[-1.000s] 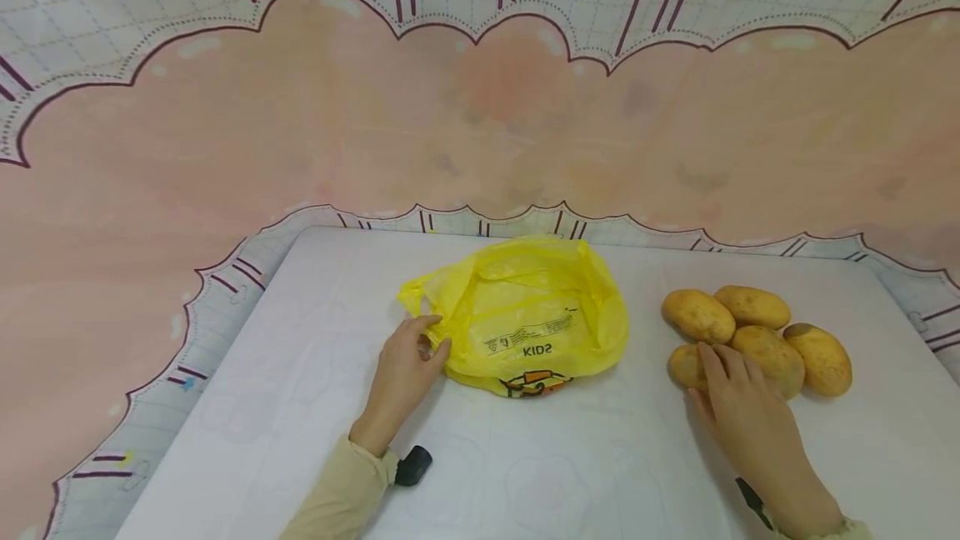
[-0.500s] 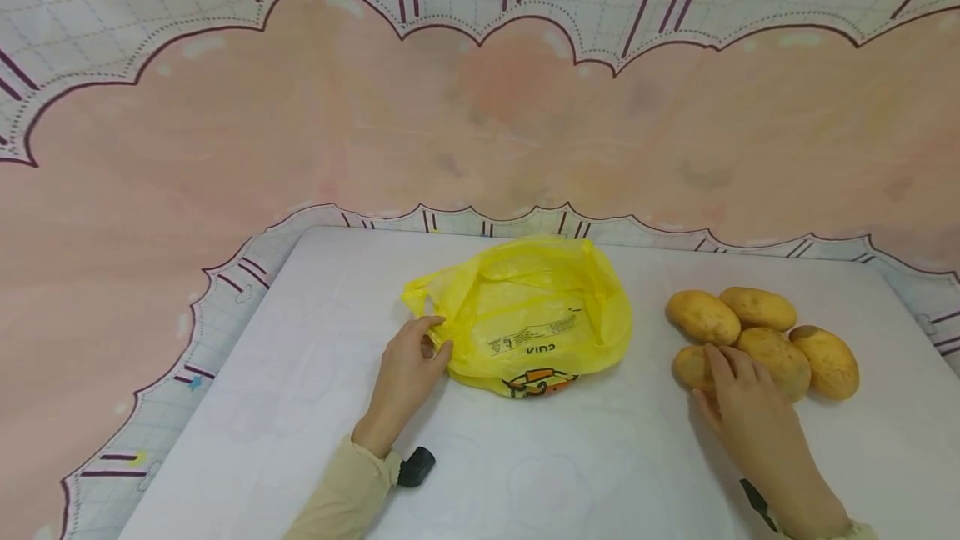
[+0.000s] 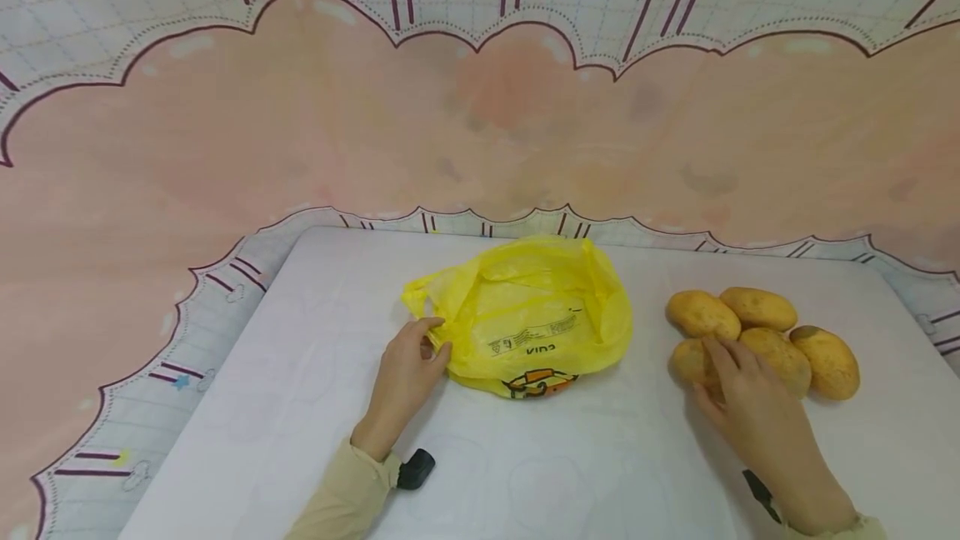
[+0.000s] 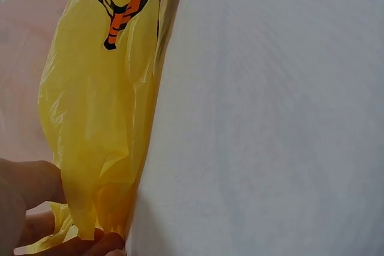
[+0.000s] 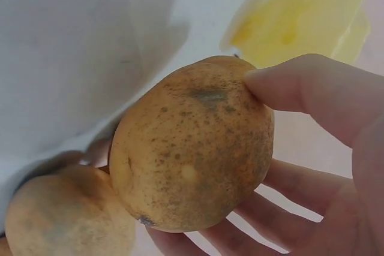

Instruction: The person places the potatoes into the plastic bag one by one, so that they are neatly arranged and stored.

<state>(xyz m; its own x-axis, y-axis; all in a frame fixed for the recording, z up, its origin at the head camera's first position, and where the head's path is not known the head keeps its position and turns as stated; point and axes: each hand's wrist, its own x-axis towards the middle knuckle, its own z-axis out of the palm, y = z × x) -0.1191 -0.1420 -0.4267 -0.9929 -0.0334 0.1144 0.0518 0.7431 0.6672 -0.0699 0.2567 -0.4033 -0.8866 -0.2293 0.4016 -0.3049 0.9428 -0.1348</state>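
A yellow plastic bag (image 3: 525, 315) lies on the white table with its mouth spread wide and printing on its near side. My left hand (image 3: 405, 373) pinches the bag's left edge between thumb and fingers; the left wrist view shows the thin film (image 4: 102, 118) gathered there. At the right, my right hand (image 3: 757, 415) holds a potato (image 5: 192, 148), thumb on one side and fingers curled under the other. The palm and fingers partly cover that potato in the head view. Close beside it sits another potato (image 3: 772, 361), partly behind the hand.
Several more potatoes lie grouped at the right, among them one at the back left (image 3: 702, 315), one at the back (image 3: 759, 308) and one at the far right (image 3: 825, 362). A patterned cloth (image 3: 480, 123) hangs behind the table (image 3: 570, 465).
My right hand has shifted slightly with the potato, which now shows more of itself and seems a little raised. The left hand keeps its pinch on the bag, almost unmoved.
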